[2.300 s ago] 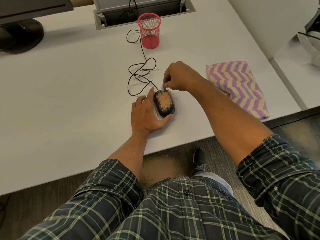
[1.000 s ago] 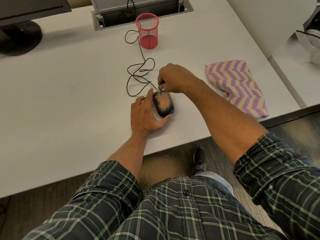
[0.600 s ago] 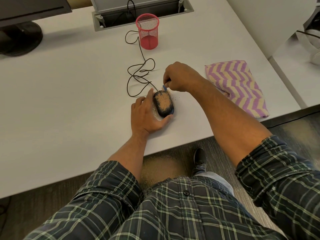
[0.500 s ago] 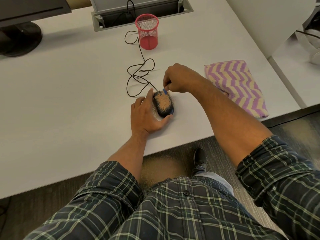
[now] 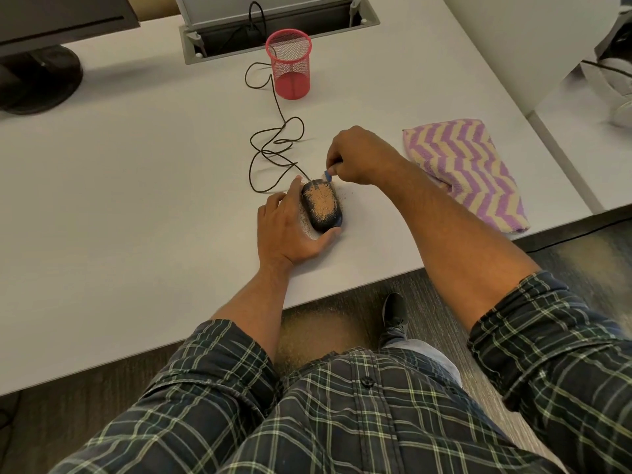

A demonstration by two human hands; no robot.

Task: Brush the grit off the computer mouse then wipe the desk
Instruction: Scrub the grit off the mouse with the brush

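A black computer mouse (image 5: 322, 206) lies on the white desk (image 5: 143, 186), its back coated in tan grit. My left hand (image 5: 290, 230) wraps its left side and rear, holding it still. My right hand (image 5: 359, 155) sits just beyond the mouse's front right corner, fingers pinched on a small blue brush (image 5: 328, 174) whose tip is at the mouse's front edge. Most of the brush is hidden in my fist. Loose grit speckles the desk around the mouse. The mouse's black cable (image 5: 273, 148) coils away toward the back.
A folded purple and yellow zigzag cloth (image 5: 468, 169) lies on the desk to the right. A red mesh pen cup (image 5: 290, 65) stands at the back, in front of a cable hatch (image 5: 273, 25). A monitor base (image 5: 37, 80) sits at the far left. Grit lies on the floor below the desk edge.
My right hand has made small strokes with the brush over the mouse's front, shifting left and back to the right. My left hand and the mouse have stayed put.
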